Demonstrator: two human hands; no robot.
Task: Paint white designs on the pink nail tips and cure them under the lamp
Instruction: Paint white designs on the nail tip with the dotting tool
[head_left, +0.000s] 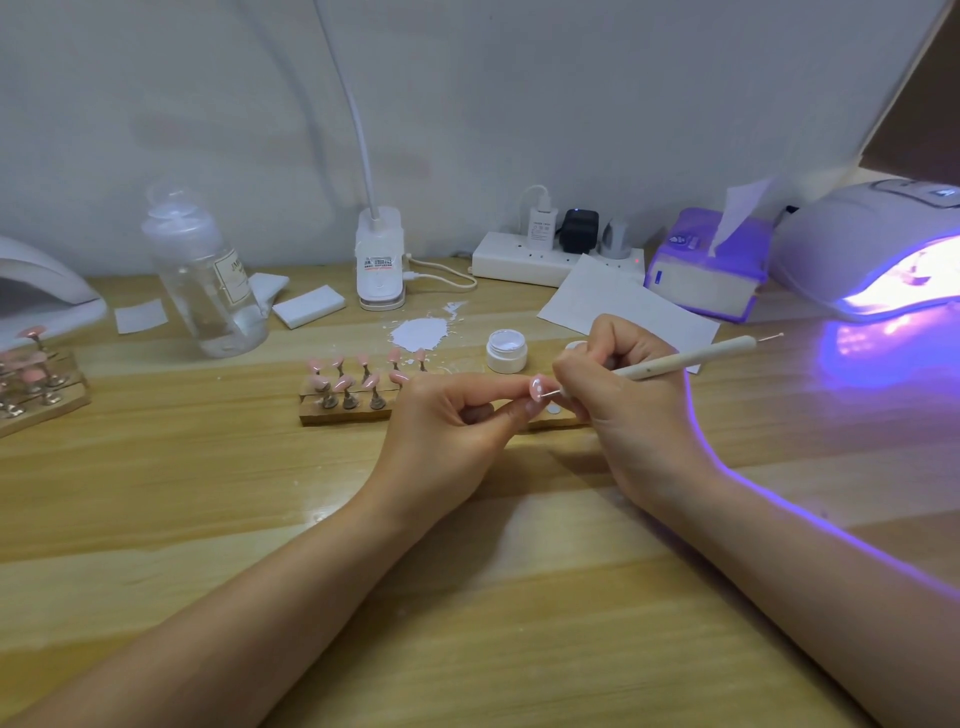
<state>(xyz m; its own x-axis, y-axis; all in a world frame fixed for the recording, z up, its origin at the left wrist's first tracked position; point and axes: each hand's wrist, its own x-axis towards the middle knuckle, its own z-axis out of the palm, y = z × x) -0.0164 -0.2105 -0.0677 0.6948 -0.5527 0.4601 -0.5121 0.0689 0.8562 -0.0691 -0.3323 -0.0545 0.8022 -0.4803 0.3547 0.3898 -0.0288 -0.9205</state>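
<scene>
My left hand (457, 431) pinches a pink nail tip (537, 388) between thumb and fingers; white dots show on it. A white dotting pen (691, 356) is gripped in my right hand (628, 395), and its thin metal point touches the tip's right side. Behind my hands a wooden stand (343, 410) carries several pink nail tips (363, 374) on metal stems. A small open white jar of paint (506, 352) stands just past the stand. At the far right the curing lamp (878, 249) glows violet.
A second stand of pink tips (36, 384) and another lamp (36, 291) sit at the left edge. A clear bottle (208, 280), white pads (309, 306), a desk lamp base (380, 260), a power strip (550, 254), a tissue box (711, 270), paper (618, 306) and a white paint spill (420, 332) line the back.
</scene>
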